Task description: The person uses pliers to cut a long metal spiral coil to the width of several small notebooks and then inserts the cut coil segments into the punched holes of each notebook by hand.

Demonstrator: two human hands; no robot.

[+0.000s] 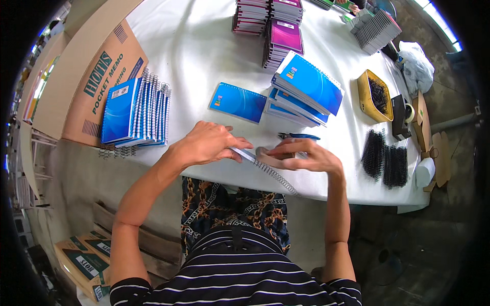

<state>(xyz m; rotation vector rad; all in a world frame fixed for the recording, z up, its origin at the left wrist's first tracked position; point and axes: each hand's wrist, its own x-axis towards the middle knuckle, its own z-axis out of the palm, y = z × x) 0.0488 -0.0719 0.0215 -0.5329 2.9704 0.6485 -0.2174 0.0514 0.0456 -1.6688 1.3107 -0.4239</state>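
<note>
Over the near edge of the white table, my left hand is closed on a small notebook, seen almost edge-on. A dark spiral coil runs from the notebook's edge and its free end hangs toward the lower right. My right hand has its curled, slightly blurred fingers on the coil beside the notebook. Just beyond that hand lie blue-handled pliers. A blue cover sheet lies flat ahead of my hands, next to a stack of blue notebooks without coils.
At left, coiled blue notebooks lean against a cardboard box. Purple notebooks are stacked at the back. A yellow tray of dark pieces, a tape dispenser and bundled black coils sit at right.
</note>
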